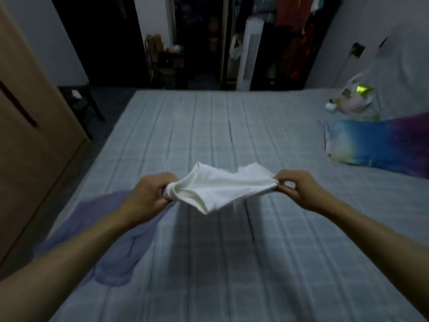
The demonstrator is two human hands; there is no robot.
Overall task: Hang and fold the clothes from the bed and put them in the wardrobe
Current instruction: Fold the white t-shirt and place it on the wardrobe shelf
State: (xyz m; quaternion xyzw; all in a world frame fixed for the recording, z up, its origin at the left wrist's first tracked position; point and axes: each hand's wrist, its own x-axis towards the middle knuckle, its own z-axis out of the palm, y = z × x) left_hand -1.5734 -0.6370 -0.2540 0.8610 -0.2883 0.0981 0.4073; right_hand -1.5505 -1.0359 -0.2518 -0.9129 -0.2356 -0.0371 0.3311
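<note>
Above the bed, your left hand grips one bunched end of the white cloth; your right hand pinches the other end, cloth stretched between, off the sheet. Purple garment lies lower left. Tie-dye pillow far right. Open wardrobe beyond.

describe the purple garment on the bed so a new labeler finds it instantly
Start at the grey checked bed filling the view, then go to its near left edge, under the left hand. The purple garment lies crumpled flat there. It is the only lilac cloth; the white garment is held in the air, and the tie-dye blue one lies far right.
</note>
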